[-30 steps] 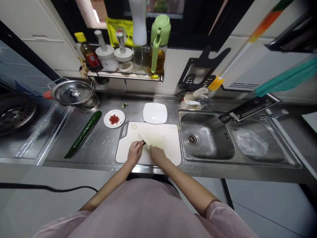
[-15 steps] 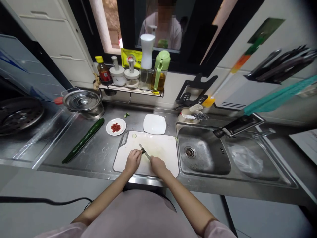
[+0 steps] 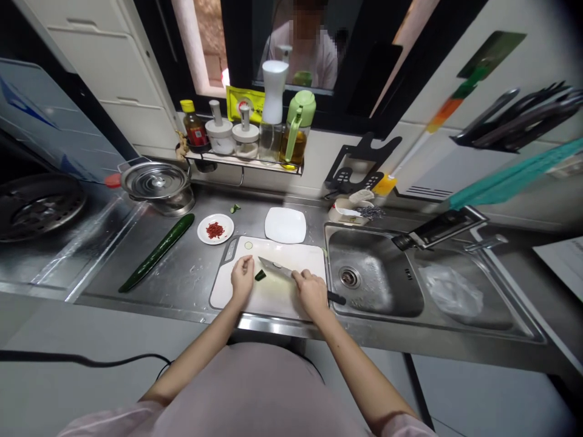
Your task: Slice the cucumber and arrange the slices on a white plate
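My right hand [image 3: 312,294] is wrapped round a kitchen knife [image 3: 276,267], its blade pointing left over the white cutting board [image 3: 291,306] and its dark handle end sticking out towards the sink. On the board's left side is my left hand [image 3: 243,279], its fingers curled together; whether something small is pinched in them is hidden. A short dark-green cucumber piece [image 3: 260,275] lies just right of those fingers, below the knife tip. Near the board's far edge rests a thin pale cucumber slice [image 3: 248,245].
A whole cucumber [image 3: 157,252] lies left of the board. Behind the board stand a small plate of chopped red bits [image 3: 215,230] and a white square dish [image 3: 285,225]. A lidded steel pot [image 3: 157,182] is at the back left. The sink [image 3: 373,273] borders the board's right side.
The knife has come away from the cucumber piece, moving right with my right hand and turning flatter. My left hand has drawn slightly left, leaving the piece lying on the board.
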Tool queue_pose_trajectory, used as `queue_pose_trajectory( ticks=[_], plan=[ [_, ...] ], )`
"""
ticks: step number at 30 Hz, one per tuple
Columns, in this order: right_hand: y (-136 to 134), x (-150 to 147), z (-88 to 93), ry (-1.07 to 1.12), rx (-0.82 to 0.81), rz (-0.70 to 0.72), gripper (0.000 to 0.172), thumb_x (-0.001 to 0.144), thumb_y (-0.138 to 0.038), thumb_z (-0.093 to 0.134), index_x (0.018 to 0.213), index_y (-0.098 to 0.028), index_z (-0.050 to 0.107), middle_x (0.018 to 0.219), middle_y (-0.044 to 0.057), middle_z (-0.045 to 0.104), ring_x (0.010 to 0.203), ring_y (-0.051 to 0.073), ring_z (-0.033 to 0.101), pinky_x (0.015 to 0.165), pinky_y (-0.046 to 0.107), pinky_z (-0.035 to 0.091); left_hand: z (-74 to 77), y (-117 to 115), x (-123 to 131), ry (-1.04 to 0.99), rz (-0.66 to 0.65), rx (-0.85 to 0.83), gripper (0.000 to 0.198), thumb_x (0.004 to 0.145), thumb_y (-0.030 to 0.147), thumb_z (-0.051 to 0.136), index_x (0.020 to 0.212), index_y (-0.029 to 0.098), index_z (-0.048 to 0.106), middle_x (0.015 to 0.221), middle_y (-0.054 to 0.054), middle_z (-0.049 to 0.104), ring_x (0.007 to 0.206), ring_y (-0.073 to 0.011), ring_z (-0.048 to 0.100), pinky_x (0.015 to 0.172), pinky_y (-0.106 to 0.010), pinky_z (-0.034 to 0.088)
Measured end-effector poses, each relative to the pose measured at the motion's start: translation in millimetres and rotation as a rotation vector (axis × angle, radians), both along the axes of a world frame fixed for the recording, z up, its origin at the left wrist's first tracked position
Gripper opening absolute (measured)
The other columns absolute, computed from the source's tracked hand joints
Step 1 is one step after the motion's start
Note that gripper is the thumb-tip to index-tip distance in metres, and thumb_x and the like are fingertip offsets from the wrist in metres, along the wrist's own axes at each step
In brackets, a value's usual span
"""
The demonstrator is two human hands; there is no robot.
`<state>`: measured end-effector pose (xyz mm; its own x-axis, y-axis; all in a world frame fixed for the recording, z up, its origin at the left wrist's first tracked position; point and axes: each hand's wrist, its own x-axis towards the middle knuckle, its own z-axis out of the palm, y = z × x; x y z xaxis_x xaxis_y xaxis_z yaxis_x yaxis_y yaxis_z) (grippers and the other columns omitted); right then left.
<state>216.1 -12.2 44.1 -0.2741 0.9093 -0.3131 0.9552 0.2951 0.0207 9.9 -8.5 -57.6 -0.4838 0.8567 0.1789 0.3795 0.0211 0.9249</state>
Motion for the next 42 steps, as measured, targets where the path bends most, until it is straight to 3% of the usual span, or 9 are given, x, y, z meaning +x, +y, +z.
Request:
queue_pose_trajectory(
  ticks=[5, 10, 16, 20, 27, 30, 37, 42],
  plan=[
    [-3, 9, 1.0, 0.035, 0.135, 0.066, 0.043, 0.099, -0.02, 0.032, 0.138, -0.026, 0.051, 0.121, 0.013, 0.056, 0.098, 0.024, 0.05, 0.083, 0.035, 0.031, 26.3, 26, -9, -0.219, -0.236, -0.109, 0.032, 0.086, 0.044, 0.054, 0.093, 0.017, 0.071, 0.094, -0.007, 0.073, 0.089, -0.0199, 0.066, 0.08, -0.033, 0.052],
    [-6, 12, 1.7, 0.07, 0.186, 0.108, 0.045, 0.098, -0.02, 0.033, 0.139, -0.027, 0.05, 0.124, 0.012, 0.054, 0.097, 0.024, 0.046, 0.084, 0.037, 0.028, 46.8, 26, -6, -0.23, -0.544, -0.283, 0.039, 0.072, 0.052, 0.069, 0.088, 0.017, 0.074, 0.091, -0.007, 0.074, 0.082, -0.0192, 0.066, 0.078, -0.031, 0.052],
    [-12, 18, -6.0, 0.081, 0.223, 0.174, 0.044, 0.097, -0.019, 0.036, 0.137, -0.027, 0.053, 0.12, 0.011, 0.057, 0.093, 0.023, 0.045, 0.081, 0.036, 0.027, 45.1, 19, 2, -0.214, -0.66, -0.464, 0.036, 0.065, 0.046, 0.075, 0.082, 0.015, 0.072, 0.061, 0.0, 0.065, 0.054, -0.0112, 0.055, 0.051, -0.022, 0.041],
    [-16, 24, -19.0, 0.101, 0.284, 0.181, 0.041, 0.095, -0.017, 0.042, 0.131, -0.027, 0.058, 0.113, 0.01, 0.06, 0.088, 0.021, 0.045, 0.078, 0.035, 0.027, 30.4, 24, 4, -0.237, -0.61, -0.442, 0.027, 0.064, 0.036, 0.075, 0.08, 0.015, 0.071, 0.062, 0.001, 0.064, 0.053, -0.0095, 0.054, 0.052, -0.02, 0.04],
    [-14, 37, -36.9, 0.128, 0.324, 0.141, 0.042, 0.089, -0.013, 0.051, 0.128, -0.027, 0.061, 0.108, 0.008, 0.062, 0.087, 0.02, 0.047, 0.077, 0.033, 0.027, 5.5, 46, -15, -0.035, -0.234, -0.514, 0.013, 0.074, 0.021, 0.066, 0.085, 0.018, 0.072, 0.079, -0.003, 0.072, 0.071, -0.0139, 0.064, 0.069, -0.024, 0.047],
    [-11, 40, -40.2, 0.12, 0.302, 0.11, 0.042, 0.089, -0.014, 0.051, 0.128, -0.027, 0.061, 0.108, 0.009, 0.062, 0.088, 0.02, 0.048, 0.077, 0.033, 0.027, 1.9, 60, -23, 0.066, -0.15, -0.506, 0.015, 0.077, 0.017, 0.062, 0.088, 0.018, 0.072, 0.087, -0.005, 0.073, 0.081, -0.017, 0.067, 0.077, -0.027, 0.048],
    [-10, 42, -43.2, 0.106, 0.244, 0.042, 0.041, 0.092, -0.018, 0.049, 0.13, -0.028, 0.06, 0.11, 0.009, 0.061, 0.091, 0.02, 0.048, 0.078, 0.032, 0.026, -1.7, 82, -33, 0.28, -0.084, -0.508, 0.022, 0.08, 0.017, 0.056, 0.094, 0.021, 0.072, 0.095, -0.005, 0.073, 0.09, -0.0202, 0.066, 0.083, -0.029, 0.046],
    [-10, 43, -46.1, 0.116, 0.223, 0.019, 0.04, 0.093, -0.019, 0.048, 0.13, -0.029, 0.06, 0.108, 0.008, 0.061, 0.091, 0.02, 0.048, 0.079, 0.032, 0.026, -0.4, 90, -35, 0.403, -0.116, -0.49, 0.024, 0.083, 0.018, 0.052, 0.099, 0.021, 0.07, 0.092, -0.006, 0.073, 0.088, -0.0209, 0.064, 0.082, -0.03, 0.044]
  ],
)
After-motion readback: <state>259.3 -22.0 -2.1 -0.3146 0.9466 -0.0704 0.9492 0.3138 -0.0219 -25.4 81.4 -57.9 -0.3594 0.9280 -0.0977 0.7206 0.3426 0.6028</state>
